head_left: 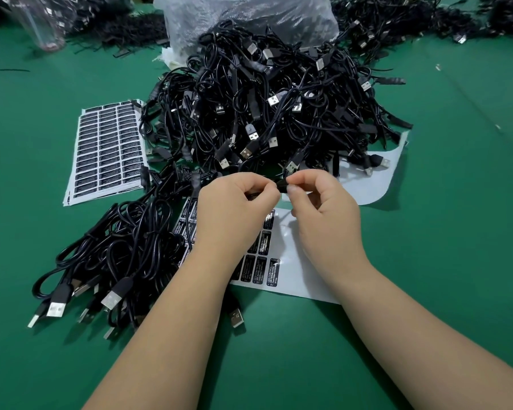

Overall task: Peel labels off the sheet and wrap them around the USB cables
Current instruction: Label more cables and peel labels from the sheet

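Both hands hid most of the label sheet point(290, 261). Above it, the left hand point(234, 208) and right hand point(323, 208) pinched a small black cable piece point(282, 186), hard to see.

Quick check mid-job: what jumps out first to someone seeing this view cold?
The big tangled heap of black USB cables at centre, spilling from a clear plastic bag behind. In front, the left hand and right hand pinch a small black piece between them, above a part-used label sheet. A full label sheet lies left.
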